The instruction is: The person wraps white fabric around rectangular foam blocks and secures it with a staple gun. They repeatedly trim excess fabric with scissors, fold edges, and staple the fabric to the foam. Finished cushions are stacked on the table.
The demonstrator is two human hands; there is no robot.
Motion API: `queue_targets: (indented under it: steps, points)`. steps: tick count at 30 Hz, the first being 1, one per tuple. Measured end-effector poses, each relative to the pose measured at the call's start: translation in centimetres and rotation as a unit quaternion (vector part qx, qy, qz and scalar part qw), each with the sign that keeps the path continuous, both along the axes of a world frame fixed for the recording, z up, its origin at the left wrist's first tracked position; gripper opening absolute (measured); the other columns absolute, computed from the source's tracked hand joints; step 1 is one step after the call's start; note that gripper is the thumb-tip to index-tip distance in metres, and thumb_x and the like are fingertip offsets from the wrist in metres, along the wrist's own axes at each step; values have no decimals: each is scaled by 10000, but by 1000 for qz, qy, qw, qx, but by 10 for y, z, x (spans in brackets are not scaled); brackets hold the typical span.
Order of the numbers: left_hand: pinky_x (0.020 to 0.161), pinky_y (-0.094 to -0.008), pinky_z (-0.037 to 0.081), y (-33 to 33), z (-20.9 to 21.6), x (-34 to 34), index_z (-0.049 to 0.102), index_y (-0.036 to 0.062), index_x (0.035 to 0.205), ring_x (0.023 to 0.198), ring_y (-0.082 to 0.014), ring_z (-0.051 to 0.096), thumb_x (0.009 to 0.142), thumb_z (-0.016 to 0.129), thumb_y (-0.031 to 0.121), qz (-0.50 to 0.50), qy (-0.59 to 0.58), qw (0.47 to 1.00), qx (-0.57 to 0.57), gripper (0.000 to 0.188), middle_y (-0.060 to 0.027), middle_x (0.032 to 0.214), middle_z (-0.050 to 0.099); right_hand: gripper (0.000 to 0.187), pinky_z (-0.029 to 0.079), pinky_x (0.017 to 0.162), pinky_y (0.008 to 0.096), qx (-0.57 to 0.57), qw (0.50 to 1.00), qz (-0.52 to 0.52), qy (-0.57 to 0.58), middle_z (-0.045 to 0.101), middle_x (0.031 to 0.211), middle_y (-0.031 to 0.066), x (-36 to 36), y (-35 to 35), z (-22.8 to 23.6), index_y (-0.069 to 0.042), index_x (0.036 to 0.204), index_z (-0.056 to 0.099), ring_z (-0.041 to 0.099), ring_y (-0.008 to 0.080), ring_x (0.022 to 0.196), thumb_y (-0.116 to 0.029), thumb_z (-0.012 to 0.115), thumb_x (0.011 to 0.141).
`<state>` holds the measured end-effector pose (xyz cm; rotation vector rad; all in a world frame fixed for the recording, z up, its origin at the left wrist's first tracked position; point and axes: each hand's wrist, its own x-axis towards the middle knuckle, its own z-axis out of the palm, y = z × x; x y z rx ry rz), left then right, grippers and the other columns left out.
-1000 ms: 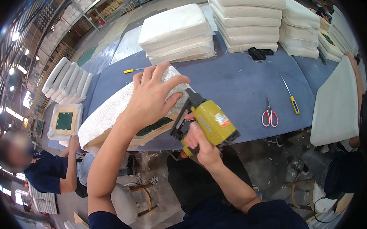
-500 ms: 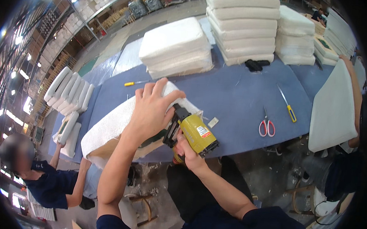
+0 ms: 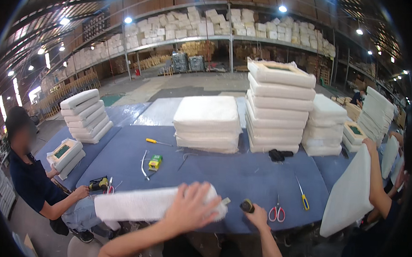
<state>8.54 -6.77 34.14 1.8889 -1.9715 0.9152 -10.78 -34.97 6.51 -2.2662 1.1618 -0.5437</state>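
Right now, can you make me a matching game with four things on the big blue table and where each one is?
Things:
1. scissors with red handles
2. white cushion
3. small green and yellow box
4. black gloves

Places:
A. under the left hand
B. at the foot of the tallest cushion stack
C. near the table's front edge, just right of the right hand
D. mid-table, beside a loose white strip

Pairs: 1-C, 2-A, 3-D, 4-B

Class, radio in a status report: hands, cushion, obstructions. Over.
Left hand pressing down the white cushion at table edge. Right hand gripping stapler. Red scissors beside it.
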Motion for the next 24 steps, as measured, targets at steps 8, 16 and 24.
queue_targets:
  steps: [8,16,24]
  points:
    - [966,-485,465,62,-16,-34,772,337,1289,1231,-273,656,815,887,384,-33,79,996,15,490,-48,1404,676,590,497,1103,480,-124,992,-14,-20,719,1285,163,5,10,-49,-62,1387,665,617,398,1259,-353,810,895]
    - [991,-499,502,150,21,14,806,228,1221,1115,-331,725,770,885,536,-36,101,992,-68,552,-109,1292,754,519,590,927,395,287,934,187,-97,747,1331,111,49,93,-69,-82,1418,681,712,243,1225,-308,821,973]
    - [950,-493,526,194,20,51,750,-20,1164,1037,-391,720,734,803,778,26,138,969,-202,908,-193,1136,769,675,538,1120,518,648,657,201,-330,571,1603,46,187,126,-60,-194,1636,472,615,243,1406,-346,769,1049]
